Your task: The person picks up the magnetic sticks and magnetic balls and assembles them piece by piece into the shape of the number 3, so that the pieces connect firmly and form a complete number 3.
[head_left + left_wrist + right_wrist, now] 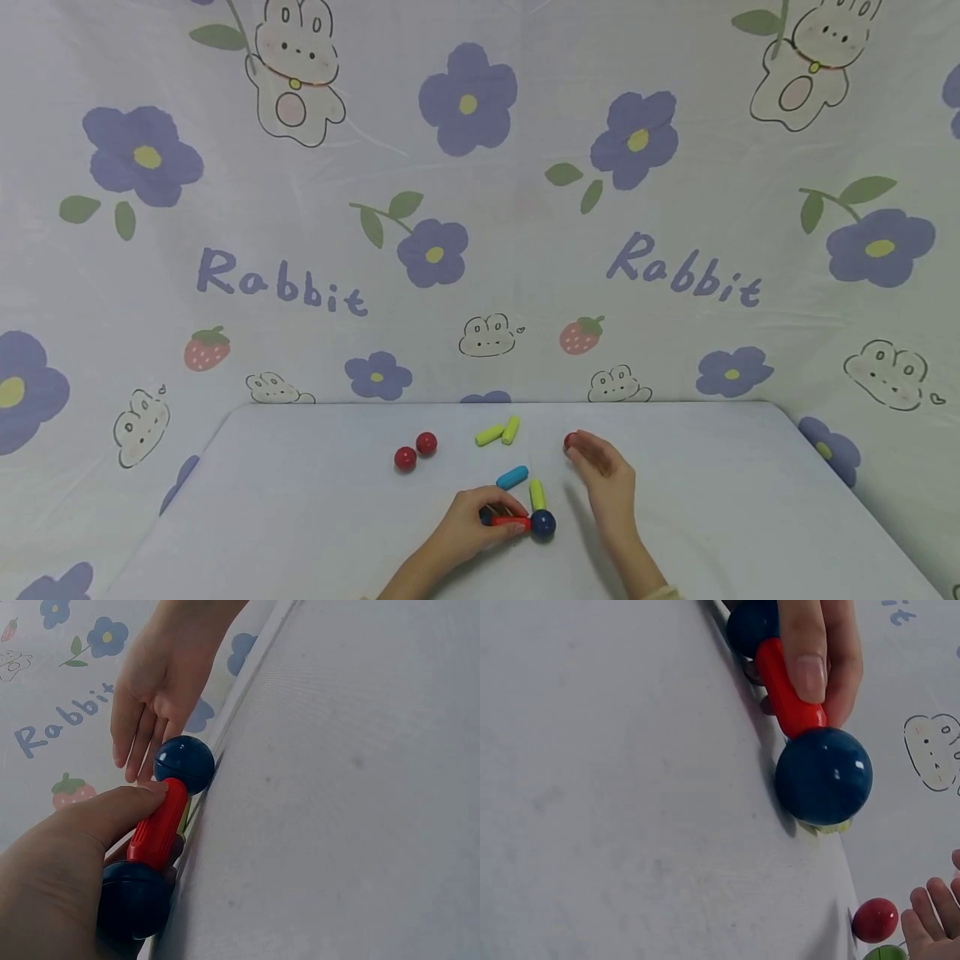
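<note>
My left hand (480, 521) pinches a red rod (159, 825) between thumb and fingers. A dark blue ball (543, 524) sits on the rod's right end, and a second dark blue ball (135, 898) is on its other end. Behind the right-hand ball a yellow-green rod (537, 494) points away; whether it is joined cannot be told. My right hand (609, 479) is beside a red ball (570, 442), its fingers partly covering it in the head view. These fingers look fairly straight in the left wrist view. Whether they touch the ball is unclear.
A light blue rod (512, 477) lies just beyond my left hand. Farther back are two yellow-green rods, one upright-leaning (511, 430), and two red balls (416, 451) to the left. A green round thing (886, 953) shows by the red ball. A patterned cloth hangs behind the white table (300, 517).
</note>
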The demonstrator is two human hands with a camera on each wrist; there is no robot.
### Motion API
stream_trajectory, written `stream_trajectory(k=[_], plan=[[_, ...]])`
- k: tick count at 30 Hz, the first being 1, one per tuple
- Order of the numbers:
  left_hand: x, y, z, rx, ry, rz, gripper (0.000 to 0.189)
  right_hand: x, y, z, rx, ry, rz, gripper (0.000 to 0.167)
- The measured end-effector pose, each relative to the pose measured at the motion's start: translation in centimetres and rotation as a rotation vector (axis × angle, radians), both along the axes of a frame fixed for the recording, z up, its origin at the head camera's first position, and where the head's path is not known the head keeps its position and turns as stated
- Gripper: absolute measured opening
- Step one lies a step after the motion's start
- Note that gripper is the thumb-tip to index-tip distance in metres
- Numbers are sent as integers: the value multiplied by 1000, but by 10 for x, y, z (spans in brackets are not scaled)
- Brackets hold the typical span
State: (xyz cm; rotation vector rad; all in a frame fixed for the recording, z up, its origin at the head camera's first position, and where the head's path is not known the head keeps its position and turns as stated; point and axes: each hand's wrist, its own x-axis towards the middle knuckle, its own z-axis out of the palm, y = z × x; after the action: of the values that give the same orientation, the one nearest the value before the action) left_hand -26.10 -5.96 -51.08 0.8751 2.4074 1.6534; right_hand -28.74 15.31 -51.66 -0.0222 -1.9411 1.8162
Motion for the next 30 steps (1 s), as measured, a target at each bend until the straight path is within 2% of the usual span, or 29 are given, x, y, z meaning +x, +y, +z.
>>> stream_trajectory(k=[4, 9, 15, 19, 23, 26, 30], plan=[[0, 0, 0, -3, -2, 3, 16, -3, 6, 0, 16, 33, -19, 35], [1, 0, 1, 6, 3, -9, 16, -6, 14, 0, 31, 7, -53, 42], [1, 2, 2, 5, 11, 0, 21, -5, 20, -6, 131, -102, -115, 43], [-1, 4, 2, -2, 6, 27, 22, -5, 22, -13, 191, -186, -122, 42], [-11, 7, -14, -24, 1, 61, 24, -7, 24, -20, 202, -223, -131, 40], [-18, 10, -28, -63, 8, 93, 27, -7, 26, -22, 191, -212, -142, 38], [-21, 13, -31, -126, 17, 133, 29, -6, 26, -23, 180, -196, -162, 35]])
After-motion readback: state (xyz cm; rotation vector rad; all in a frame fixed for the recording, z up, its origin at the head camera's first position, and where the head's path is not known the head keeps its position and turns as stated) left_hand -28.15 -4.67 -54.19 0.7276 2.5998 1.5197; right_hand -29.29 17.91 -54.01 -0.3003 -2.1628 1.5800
